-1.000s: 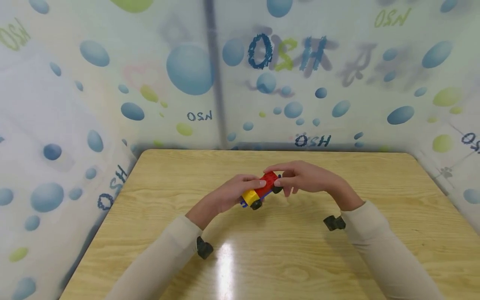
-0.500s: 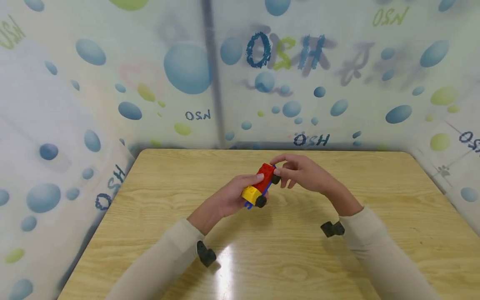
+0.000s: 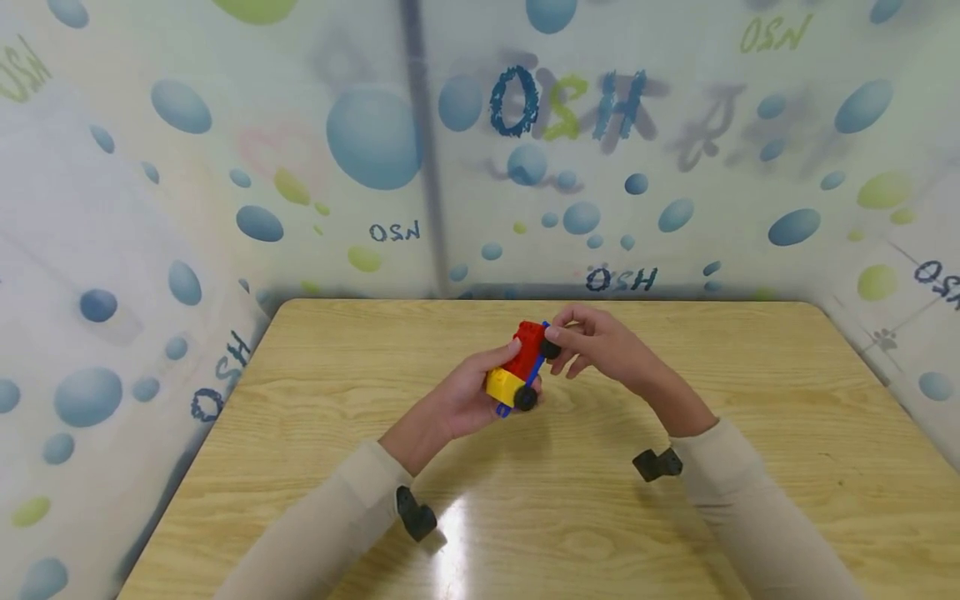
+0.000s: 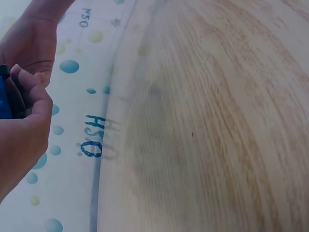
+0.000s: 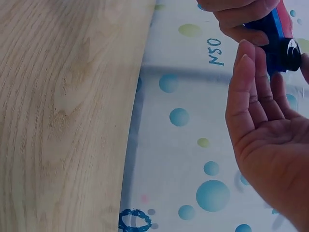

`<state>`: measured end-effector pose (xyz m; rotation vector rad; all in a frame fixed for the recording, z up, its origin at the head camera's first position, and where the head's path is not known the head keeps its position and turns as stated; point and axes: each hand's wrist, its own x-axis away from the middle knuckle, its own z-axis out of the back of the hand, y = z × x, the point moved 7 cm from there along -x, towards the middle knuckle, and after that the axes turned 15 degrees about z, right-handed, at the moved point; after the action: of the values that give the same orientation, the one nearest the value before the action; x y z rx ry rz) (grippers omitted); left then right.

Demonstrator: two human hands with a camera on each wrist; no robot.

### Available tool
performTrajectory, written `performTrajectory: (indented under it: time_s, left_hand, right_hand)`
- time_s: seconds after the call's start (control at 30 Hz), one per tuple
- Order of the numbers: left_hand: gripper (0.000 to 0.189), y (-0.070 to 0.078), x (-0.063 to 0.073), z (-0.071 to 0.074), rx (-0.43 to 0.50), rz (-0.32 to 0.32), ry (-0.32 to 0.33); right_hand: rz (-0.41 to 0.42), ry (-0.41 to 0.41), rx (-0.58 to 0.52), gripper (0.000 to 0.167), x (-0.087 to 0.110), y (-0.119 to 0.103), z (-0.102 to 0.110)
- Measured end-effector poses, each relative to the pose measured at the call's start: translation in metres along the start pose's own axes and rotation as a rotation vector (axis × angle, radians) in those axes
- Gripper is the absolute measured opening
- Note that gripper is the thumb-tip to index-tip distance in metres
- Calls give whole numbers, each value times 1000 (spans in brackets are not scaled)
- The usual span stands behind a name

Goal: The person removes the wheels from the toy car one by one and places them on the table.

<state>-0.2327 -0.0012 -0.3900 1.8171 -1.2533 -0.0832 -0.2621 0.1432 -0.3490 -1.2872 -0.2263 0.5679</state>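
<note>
My left hand (image 3: 472, 396) grips a toy car (image 3: 517, 358) made of building blocks, the thumb lying along its side. The car has a red block body, a yellow block at the near end, a blue base and black wheels. It is held tilted above the table, red end pointing away. At that far end my right hand (image 3: 600, 342) pinches near a black wheel (image 3: 551, 348) with thumb and index finger, the other fingers loosely bent. In the right wrist view the blue base (image 5: 271, 34) shows between both hands; the left wrist view catches only a blue edge (image 4: 4, 101).
A wooden table (image 3: 585, 517) lies under both hands, with a bright light reflection at its near middle. Behind and beside it stand pale walls (image 3: 300, 100) printed with blue and green dots and letters. Small black cameras (image 3: 416, 512) are strapped at both wrists.
My left hand has turned the car steeper, so its blue base and wheels show more. The right hand has moved slightly up with it, its thumb now over the far wheel.
</note>
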Motion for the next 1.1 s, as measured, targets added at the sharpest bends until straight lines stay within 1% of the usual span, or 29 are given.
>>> performTrajectory:
  time_s: [0.17, 0.23, 0.4, 0.5, 0.57, 0.67, 0.77, 0.8, 0.93, 1.0, 1.1]
  left_hand:
    - [55, -2, -3, -3, -2, 2, -10]
    - [55, -2, -3, -5, -12, -9, -14]
    - [53, 1, -3, -11, -43, -49, -49]
    - [53, 1, -3, -15, -65, -55, -65]
    - [53, 2, -3, -16, -73, -52, -60]
    - [55, 2, -3, -14, -77, -45, -27]
    - [56, 0, -3, -13, -91, -24, -11]
    - [56, -1, -3, -14, -96, -16, -16]
    - [55, -4, -3, -17, -107, -3, -71]
    - [55, -4, -3, -18, -92, -16, -86]
    - [53, -2, -5, -20, -76, -34, -91]
  right_hand:
    - [11, -40, -1, 38, 1, 0, -7]
    - [25, -44, -3, 38, 1, -1, -9]
    - [44, -40, 24, 37, 0, -3, -7]
    - [45, -56, 21, 39, 1, -4, -8]
    - [47, -65, 9, 40, 2, -5, -9]
    - [47, -69, -21, 41, 3, -4, -11]
    - [61, -80, -28, 40, 4, -1, -14]
    - [69, -86, -35, 38, 4, -1, -15]
    - [108, -114, -75, 36, 3, -1, -20]
    - [130, -126, -111, 37, 3, -2, -22]
    - [144, -119, -124, 37, 3, -2, -20]
